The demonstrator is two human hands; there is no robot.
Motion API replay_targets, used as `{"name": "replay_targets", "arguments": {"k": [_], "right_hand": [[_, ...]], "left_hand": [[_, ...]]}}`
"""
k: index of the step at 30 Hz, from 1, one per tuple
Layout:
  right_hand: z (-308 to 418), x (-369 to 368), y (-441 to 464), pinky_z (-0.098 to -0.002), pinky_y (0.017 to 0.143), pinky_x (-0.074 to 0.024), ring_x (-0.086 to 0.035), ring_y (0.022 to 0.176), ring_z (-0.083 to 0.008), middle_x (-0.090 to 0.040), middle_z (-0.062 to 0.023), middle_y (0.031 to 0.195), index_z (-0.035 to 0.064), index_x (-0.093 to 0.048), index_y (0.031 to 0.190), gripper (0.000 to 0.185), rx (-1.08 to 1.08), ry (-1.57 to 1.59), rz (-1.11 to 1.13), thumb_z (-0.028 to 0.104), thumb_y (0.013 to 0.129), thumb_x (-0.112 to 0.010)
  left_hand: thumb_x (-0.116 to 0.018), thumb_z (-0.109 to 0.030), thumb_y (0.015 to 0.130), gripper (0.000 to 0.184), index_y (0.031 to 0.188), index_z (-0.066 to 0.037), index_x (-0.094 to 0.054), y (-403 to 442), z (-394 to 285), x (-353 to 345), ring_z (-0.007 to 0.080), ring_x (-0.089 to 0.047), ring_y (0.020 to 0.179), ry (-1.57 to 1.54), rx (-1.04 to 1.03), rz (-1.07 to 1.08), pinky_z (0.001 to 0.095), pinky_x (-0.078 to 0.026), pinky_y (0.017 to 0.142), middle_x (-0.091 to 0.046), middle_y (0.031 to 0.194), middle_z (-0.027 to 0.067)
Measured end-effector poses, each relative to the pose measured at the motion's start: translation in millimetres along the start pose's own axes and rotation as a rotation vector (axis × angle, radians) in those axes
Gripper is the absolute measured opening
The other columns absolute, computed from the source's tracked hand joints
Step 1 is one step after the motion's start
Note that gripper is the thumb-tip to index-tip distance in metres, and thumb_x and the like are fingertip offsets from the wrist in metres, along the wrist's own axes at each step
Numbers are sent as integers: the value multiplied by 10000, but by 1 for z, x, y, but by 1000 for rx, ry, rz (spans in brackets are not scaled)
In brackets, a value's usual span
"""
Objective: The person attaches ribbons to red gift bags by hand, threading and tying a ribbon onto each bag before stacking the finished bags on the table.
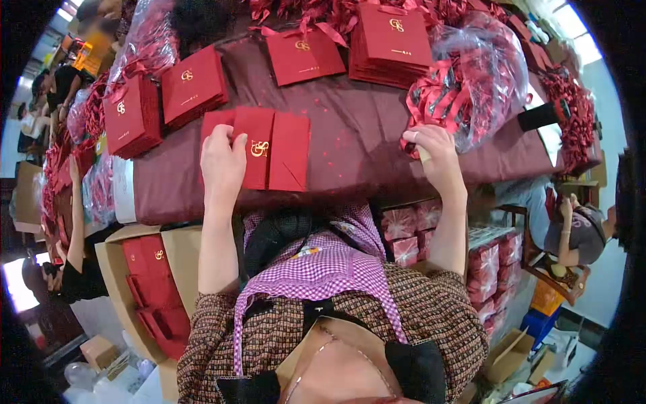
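On the near part of the table, my left hand (pixel 223 165) grips the left side of a flat red paper bag (pixel 288 151) with a gold logo. Its thumb lies over the front, and folded red panels overlap there. To the right, my right hand (pixel 436 151) has its fingers closed on red ribbon (pixel 441 101) at the near end of a loose bundle. That bundle spills from a clear plastic bag (pixel 494 81). A ring shows on one right finger.
Stacks of red bags (pixel 390 44) line the table's far side, with more at the left (pixel 195 84). A black cylindrical object (pixel 544 115) lies at the right. Below stand an open carton (pixel 118 259) and wrapped red packs (pixel 484 269). Other people sit on both sides.
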State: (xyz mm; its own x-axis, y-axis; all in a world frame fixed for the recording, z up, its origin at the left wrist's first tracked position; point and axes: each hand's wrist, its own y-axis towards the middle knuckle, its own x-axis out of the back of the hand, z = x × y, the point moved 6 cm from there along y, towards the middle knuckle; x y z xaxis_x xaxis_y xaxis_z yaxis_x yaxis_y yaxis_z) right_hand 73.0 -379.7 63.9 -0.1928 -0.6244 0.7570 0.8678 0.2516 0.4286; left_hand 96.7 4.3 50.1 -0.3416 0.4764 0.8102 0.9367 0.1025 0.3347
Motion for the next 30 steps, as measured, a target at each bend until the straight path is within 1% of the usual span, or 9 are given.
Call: {"name": "replay_targets", "arguments": {"k": [5,10,13,16,17,20,22,25,30], "right_hand": [[21,-10,-7,-451,952,-384,-501,1169,-308,-607,-70,1171,116,-654,999,288,125,-333,172,-24,759,-579],[8,-19,-4,-461,957,-373,-503,1185,-332,-619,-101,1143,107,-618,944,181,108,-278,107,72,771,-657],[23,-10,16,-392,921,-406,-572,1082,-289,-654,-99,1044,69,-631,918,137,16,-10,-67,49,786,-661],[26,-27,26,-270,820,-477,-607,957,-154,-656,-48,979,28,-629,1011,164,-291,462,-195,21,848,-648],[40,-31,34,-243,832,-467,-594,925,-113,-651,-35,984,9,-621,1036,164,-244,531,-227,32,874,-634],[52,-56,49,-250,839,-473,-609,922,-126,-658,-53,995,7,-616,1054,182,-272,695,-181,17,873,-624],[57,-70,58,-255,827,-480,-621,911,-135,-665,-86,973,12,-619,1063,188,-197,593,-196,11,875,-615],[59,-74,57,-388,778,-472,-629,843,-278,-651,-137,930,45,-603,1072,208,98,33,-80,31,866,-586],[37,-74,47,-423,878,-401,-546,1038,-297,-604,-94,1070,92,-556,1170,347,83,-326,158,63,824,-571]], "left_hand": [[-669,-93,823,183,925,29,-577,2,-6,2,122,-558,656,-372,202,113,286,-468,597,-615,740,84],[-694,-104,787,229,941,30,-591,-3,-3,-6,135,-590,727,-622,230,149,289,-488,662,-625,767,109],[-690,-106,787,242,972,23,-601,-5,-11,-4,156,-627,771,-555,254,179,297,-497,687,-670,856,140],[-676,-106,802,279,1034,30,-602,-8,-16,-9,172,-635,834,-547,271,198,299,-503,734,-674,904,142],[-672,-107,806,299,1060,35,-600,-9,-16,-10,177,-634,854,-553,259,196,299,-504,753,-673,918,142],[-663,-105,815,321,1090,46,-594,-11,-16,-9,178,-630,889,-556,261,203,299,-504,775,-671,945,144],[-660,-103,818,324,1096,49,-593,-13,-14,-9,176,-630,889,-565,267,208,298,-505,775,-672,945,143],[-648,-101,827,316,1099,51,-594,-15,-10,-10,170,-632,876,-574,263,197,295,-504,771,-676,941,141],[-634,-95,838,300,1097,51,-592,-16,0,-19,146,-631,824,-660,304,242,283,-499,730,-680,898,135]]}}
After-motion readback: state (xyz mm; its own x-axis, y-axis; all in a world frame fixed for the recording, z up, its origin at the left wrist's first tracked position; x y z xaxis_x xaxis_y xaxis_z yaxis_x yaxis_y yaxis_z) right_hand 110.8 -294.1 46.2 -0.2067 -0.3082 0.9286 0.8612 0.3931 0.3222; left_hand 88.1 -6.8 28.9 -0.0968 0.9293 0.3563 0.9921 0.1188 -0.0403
